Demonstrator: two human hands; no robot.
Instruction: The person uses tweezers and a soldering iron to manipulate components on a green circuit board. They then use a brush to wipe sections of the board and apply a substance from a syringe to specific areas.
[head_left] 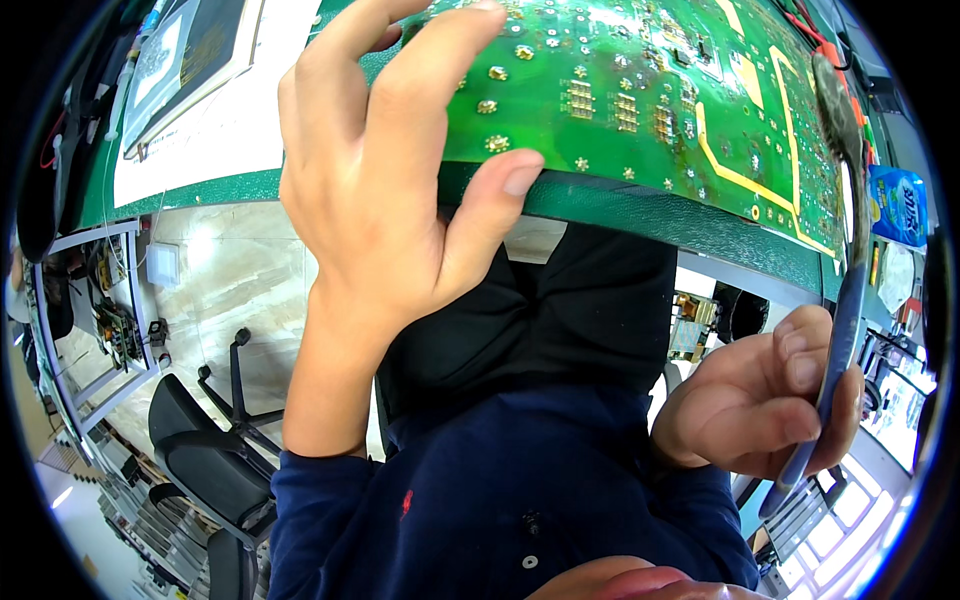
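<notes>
A large green circuit board (600, 150) lies at the front edge of the green work surface, with solder joints and yellow strips on it. Over its left end is my left hand (370, 190), fingers spread and thumb stretched along the board's near edge. Whether the fingertips press on the board is hard to tell. My right hand (760, 400), low at the right, is closed around the handle of a blue-grey toothbrush (853, 270). The brush stands nearly upright beside the board's right end, its dark, worn bristles at the top and apart from the board.
White paper with a dark framed panel (200, 70) lies left of the board. Red and black leads (815, 30) and a blue packet (897, 205) are at the right. Below the table edge are my lap and, to the left, a black office chair (210, 455) and a metal-framed rack (90, 330).
</notes>
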